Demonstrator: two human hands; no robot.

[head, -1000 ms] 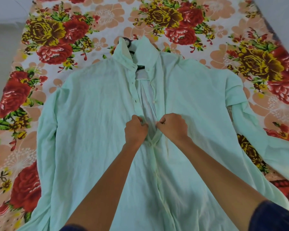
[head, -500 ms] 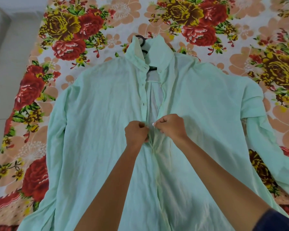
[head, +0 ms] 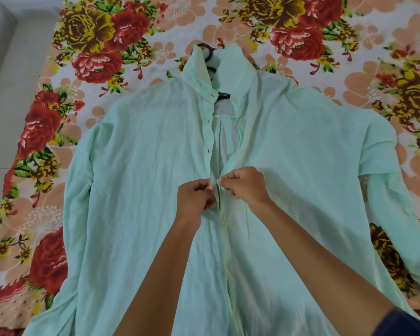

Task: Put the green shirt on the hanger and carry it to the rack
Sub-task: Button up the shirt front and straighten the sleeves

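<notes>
While both forearms reach in from the near edge, the hands meet at the shirt's front opening, approx. mid-chest. Left hand (head: 196,198) has fingers curled, pinching the placket edge w/ the buttonholes; right hand (head: 246,186) pinches the opposite edge, thumb & forefinger on what looks like a small white button. Hands nearly touching, knuckles up. Green shirt (head: 141,180) lies face-up, flat on the floral bedsheet (head: 87,59), sleeves spread to both sides; front closed below the hands, open above them. Farther up, collar stands open, and the black hanger (head: 207,50) sits inside it, hook poking out past the collar onto the sheet.
</notes>
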